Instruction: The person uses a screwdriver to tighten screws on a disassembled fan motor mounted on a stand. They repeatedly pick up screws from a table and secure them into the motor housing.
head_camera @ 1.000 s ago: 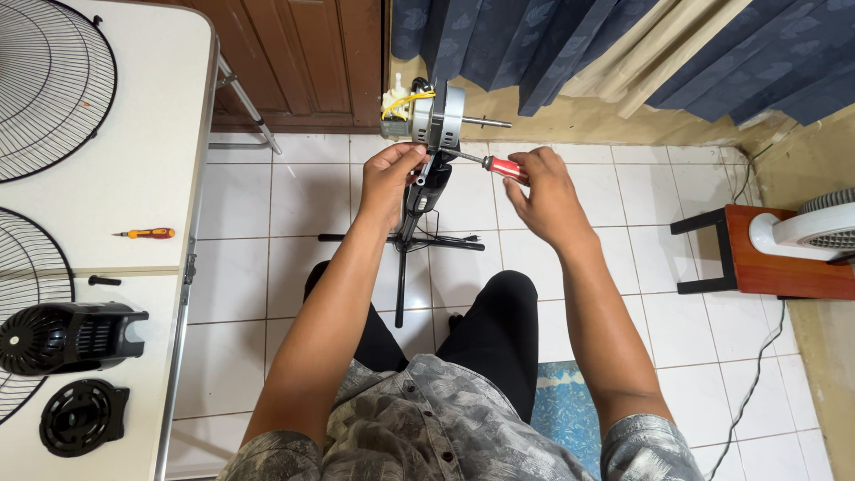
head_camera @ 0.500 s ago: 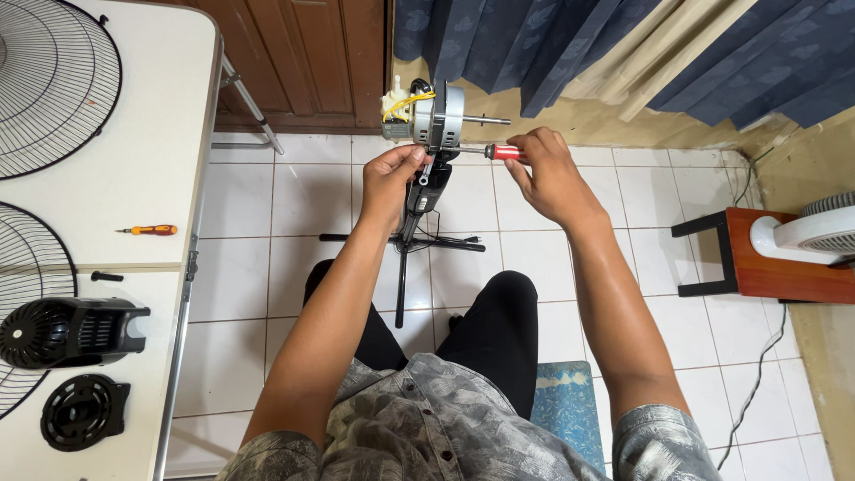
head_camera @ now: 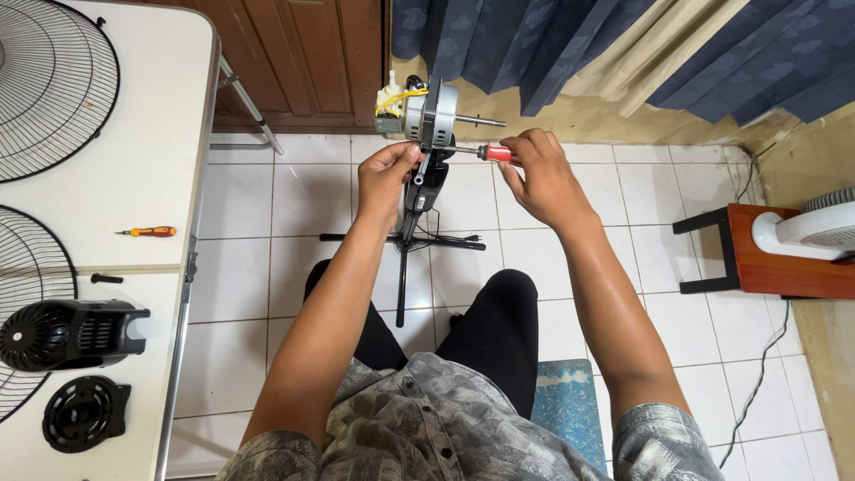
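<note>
- while the left hand [head_camera: 387, 178] grips the neck just under the motor [head_camera: 426, 114], the right hand [head_camera: 534, 169] is closed around the red handle of a screwdriver [head_camera: 485, 152], whose tip points at 9 o'clock into the motor's side.
- the motor sits on top of a thin stand [head_camera: 405, 240] at 12 o'clock from the person, over the white floor [head_camera: 294, 205].
- if the tip is not deep in the screw, i think it could slip out and poke the left hand, which is just beside it.
- a hard push from the right could tip the stand, since its legs are thin and only one hand steadies it.
- a loose screw could drop and roll away on the floor.
- yellow wires at 11 o'clock on the motor sit near the work, and a slip might nick them.
- at 9 o'clock a table [head_camera: 134, 178] holds an orange screwdriver [head_camera: 151, 232], two grilles [head_camera: 53, 80], a black cover [head_camera: 71, 334] and a round black part [head_camera: 85, 411]; a second fan [head_camera: 810, 232] rests on a stool at 3 o'clock.
- compared with half a second ago, the right hand has moved a bit toward 9 o'clock and the screwdriver now lies flatter, closer in under the shaft.
- the left hand has kept its hold in the same place.
- nothing on the table has moved.
</note>
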